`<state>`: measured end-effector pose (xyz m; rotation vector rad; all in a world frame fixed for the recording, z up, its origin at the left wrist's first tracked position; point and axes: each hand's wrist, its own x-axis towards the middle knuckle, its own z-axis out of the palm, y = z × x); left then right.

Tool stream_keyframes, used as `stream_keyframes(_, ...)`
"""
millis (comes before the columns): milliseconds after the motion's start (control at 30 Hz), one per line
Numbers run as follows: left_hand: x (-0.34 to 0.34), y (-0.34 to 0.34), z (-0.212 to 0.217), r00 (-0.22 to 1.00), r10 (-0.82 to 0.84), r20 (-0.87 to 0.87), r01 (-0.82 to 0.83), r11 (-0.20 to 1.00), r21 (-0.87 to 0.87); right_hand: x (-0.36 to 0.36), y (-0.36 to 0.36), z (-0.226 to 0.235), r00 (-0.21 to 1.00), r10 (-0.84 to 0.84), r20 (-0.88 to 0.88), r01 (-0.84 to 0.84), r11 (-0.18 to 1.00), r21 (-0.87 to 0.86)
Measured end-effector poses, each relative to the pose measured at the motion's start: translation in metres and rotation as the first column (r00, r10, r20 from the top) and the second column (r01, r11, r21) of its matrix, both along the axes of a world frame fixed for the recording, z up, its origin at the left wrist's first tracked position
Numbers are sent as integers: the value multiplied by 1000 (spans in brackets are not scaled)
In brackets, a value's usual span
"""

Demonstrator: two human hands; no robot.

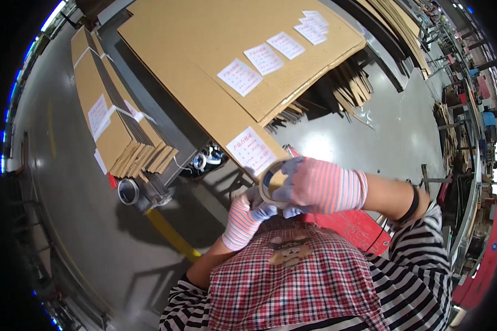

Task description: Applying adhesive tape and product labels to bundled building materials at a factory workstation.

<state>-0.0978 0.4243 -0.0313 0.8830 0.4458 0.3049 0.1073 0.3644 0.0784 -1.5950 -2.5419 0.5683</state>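
Tape roll [263, 190] front and centre!

Far left, you've got strapped cardboard strips [89, 71], a second roll [121, 194] by their near end. Moving right, your left hand [243, 218] comes up, fingers bent, just below and left of the tape roll; whether they're pinching anything, you can't tell from this angle. Next, the tape roll itself, tipped between your hands, a white label [249, 148] just beyond. And your right hand [323, 187] closes around its right side, above a red surface [354, 227].
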Motion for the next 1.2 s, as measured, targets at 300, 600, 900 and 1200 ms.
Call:
stream_keyframes(300,3,23,-173,930,275,-244,-283,959,3,104,46,-183,863,-499,-75,443,820,-363)
stream_keyframes(600,-6,44,-334,873,190,-448,-140,980,142,-63,-2,-141,524,-844,-115,849,529,-11)
stream_keyframes(900,163,86,-214,952,-66,299,238,775,-586,-56,-5,-151,503,-846,-176,861,509,8)
stream_keyframes(1200,-59,61,-165,1000,15,-10,-15,999,-50,-56,-10,-150,530,-831,-171,846,531,41)
